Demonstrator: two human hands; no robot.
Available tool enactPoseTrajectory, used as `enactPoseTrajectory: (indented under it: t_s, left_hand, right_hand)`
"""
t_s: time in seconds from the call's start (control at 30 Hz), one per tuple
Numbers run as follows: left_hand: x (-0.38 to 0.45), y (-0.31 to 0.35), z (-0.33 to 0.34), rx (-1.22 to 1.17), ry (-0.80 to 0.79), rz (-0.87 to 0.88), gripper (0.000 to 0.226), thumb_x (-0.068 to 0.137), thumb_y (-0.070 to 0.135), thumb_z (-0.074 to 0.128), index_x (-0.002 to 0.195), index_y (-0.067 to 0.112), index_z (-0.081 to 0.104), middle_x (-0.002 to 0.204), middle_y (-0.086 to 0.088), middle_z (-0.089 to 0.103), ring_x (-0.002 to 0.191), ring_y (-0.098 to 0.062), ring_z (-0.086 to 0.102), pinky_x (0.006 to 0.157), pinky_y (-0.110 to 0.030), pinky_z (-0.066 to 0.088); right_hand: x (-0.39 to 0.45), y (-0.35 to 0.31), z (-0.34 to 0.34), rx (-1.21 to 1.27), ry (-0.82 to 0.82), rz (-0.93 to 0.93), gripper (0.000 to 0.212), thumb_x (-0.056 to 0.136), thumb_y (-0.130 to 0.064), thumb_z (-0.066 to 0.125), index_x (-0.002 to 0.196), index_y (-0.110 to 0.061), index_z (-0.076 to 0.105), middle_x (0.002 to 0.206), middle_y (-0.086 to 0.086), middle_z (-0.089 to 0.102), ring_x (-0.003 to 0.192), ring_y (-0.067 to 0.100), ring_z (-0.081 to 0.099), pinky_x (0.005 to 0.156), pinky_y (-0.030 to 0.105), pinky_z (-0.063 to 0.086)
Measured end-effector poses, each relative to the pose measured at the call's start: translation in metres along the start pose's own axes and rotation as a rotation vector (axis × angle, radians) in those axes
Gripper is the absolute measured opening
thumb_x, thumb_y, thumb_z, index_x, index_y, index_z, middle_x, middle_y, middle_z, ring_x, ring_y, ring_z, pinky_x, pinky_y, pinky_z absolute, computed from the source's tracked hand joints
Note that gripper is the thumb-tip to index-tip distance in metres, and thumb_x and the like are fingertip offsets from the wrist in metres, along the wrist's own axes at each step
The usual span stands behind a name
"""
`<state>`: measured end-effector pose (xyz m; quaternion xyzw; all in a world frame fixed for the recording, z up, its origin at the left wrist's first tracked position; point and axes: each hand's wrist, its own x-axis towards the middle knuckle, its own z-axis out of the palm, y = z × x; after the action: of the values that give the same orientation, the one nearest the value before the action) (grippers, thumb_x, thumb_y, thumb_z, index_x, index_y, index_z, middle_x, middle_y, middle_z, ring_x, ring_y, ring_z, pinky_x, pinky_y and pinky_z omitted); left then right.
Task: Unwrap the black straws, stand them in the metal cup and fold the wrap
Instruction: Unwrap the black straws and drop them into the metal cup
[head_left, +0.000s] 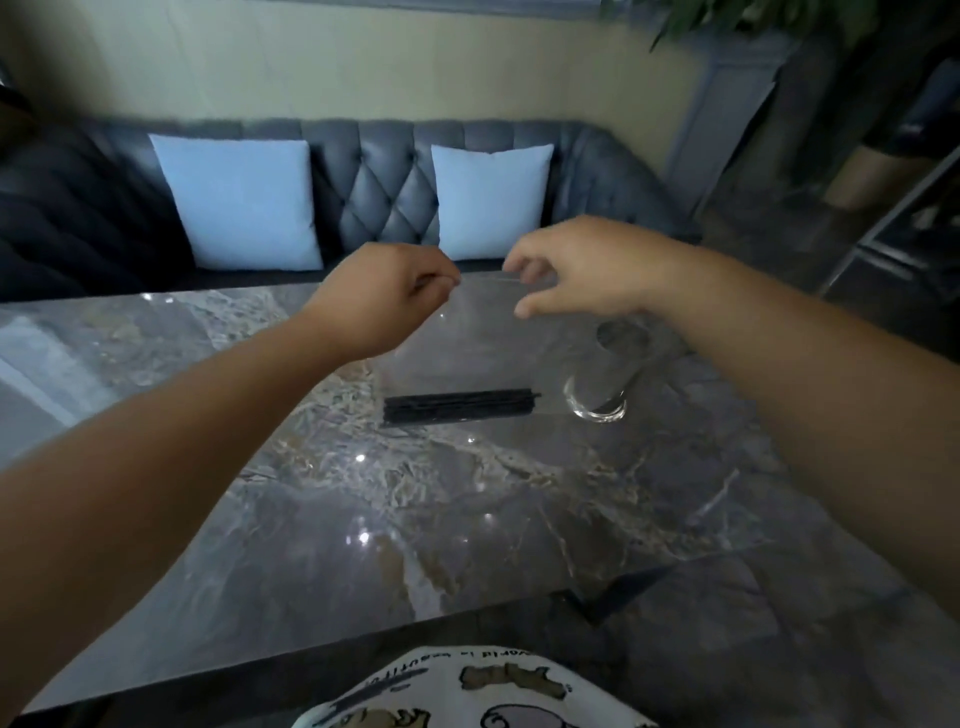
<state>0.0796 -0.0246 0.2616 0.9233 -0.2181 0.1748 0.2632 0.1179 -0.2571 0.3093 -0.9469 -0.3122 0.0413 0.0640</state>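
A clear plastic wrap (467, 338) hangs upright above the marble table (363, 519). My left hand (379, 296) pinches its top left corner. My right hand (576, 265) pinches the top right corner between thumb and forefinger, the other fingers loosely curled. A bundle of black straws (460, 406) lies crosswise in the bottom of the wrap, just above the tabletop. The metal cup (602, 379) stands to the right of the straws, partly behind my right wrist; it looks shiny and blurred.
A dark tufted sofa (384, 187) with two pale blue cushions (239, 202) runs along the far side of the table. The table's near edge (363, 629) crosses just in front of my shirt. A plant and dark floor lie at the right.
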Motion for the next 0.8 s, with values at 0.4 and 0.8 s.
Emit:
enactPoseTrajectory:
  t_s: [0.4, 0.8]
  left_hand:
    - [-0.02, -0.041, -0.013, -0.317, 0.091, -0.144, 0.039, 0.087, 0.049, 0.064, 0.124, 0.042, 0.055, 0.11, 0.031, 0.059, 0.1, 0.022, 0.054, 0.082, 0.0, 0.039]
    - [-0.064, -0.084, 0.095, -0.378, -0.195, -0.505, 0.015, 0.093, 0.031, 0.065, 0.103, 0.042, 0.061, 0.089, 0.015, 0.072, 0.079, 0.002, 0.066, 0.069, -0.028, 0.052]
  right_hand:
    - [0.038, -0.026, -0.024, 0.002, 0.016, -0.086, 0.009, 0.086, -0.03, 0.066, 0.081, -0.025, 0.071, 0.075, -0.017, 0.064, 0.074, 0.006, 0.059, 0.063, 0.023, 0.041]
    - [0.034, 0.028, -0.09, 0.098, 0.051, -0.015, 0.006, 0.086, -0.037, 0.068, 0.083, -0.032, 0.071, 0.078, -0.022, 0.071, 0.071, -0.016, 0.061, 0.064, 0.016, 0.039]
